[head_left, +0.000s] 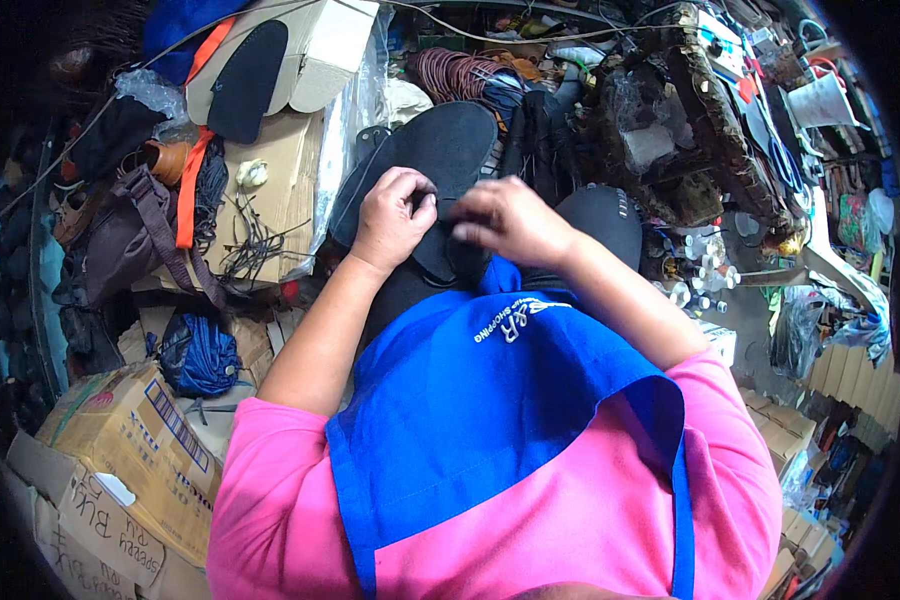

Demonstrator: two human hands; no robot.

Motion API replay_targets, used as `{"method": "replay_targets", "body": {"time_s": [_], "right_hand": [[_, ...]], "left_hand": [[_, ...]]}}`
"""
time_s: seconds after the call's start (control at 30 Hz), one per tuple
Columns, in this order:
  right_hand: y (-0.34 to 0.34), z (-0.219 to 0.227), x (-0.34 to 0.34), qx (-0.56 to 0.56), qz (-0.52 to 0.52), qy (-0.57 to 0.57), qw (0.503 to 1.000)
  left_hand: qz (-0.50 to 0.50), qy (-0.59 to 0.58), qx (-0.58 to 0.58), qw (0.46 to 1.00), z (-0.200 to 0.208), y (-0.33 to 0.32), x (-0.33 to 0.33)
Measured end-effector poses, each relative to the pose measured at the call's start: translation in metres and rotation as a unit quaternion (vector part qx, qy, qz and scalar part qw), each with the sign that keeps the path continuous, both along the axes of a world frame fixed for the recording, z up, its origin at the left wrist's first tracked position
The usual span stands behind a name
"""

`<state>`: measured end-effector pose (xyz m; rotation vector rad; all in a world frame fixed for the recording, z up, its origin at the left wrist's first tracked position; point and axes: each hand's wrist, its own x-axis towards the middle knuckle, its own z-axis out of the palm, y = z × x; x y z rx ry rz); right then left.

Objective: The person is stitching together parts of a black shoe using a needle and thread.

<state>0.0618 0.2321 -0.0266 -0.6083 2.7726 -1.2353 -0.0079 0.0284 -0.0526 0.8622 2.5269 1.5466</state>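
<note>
A black shoe sole [455,140] rests over my lap, its broad end away from me and its narrower end close to my apron [450,400]. My left hand [395,218] is at the sole's left side, with fingers curled and thumb against the forefinger in a pinch. Whatever it pinches is too small or hidden to make out. Just to the right, my right hand [518,225] hovers by the sole, its fingers smeared by motion, so its grip is unclear.
On cardboard [280,185] at the left lie another black sole-shaped piece [248,80], dark cord scraps [260,240] and an orange strap [188,190]. A dark bag [135,235] and a cardboard box [135,450] stand farther left. To the right are a worn wooden block [735,130] and small bottles [705,265].
</note>
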Motion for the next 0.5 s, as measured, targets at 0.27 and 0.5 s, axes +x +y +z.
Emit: {"method": "replay_targets", "body": {"time_s": [0.27,0.5], "right_hand": [[0.001,-0.015,-0.014,-0.082,-0.157,-0.104,0.979],[-0.011,-0.020,-0.015,0.129,-0.132,0.123,0.975]], "left_hand": [[-0.010,-0.035,0.033,0.999,-0.003,-0.004,0.001],[0.000,-0.039,0.040,0.998,-0.001,-0.005,0.002]]}}
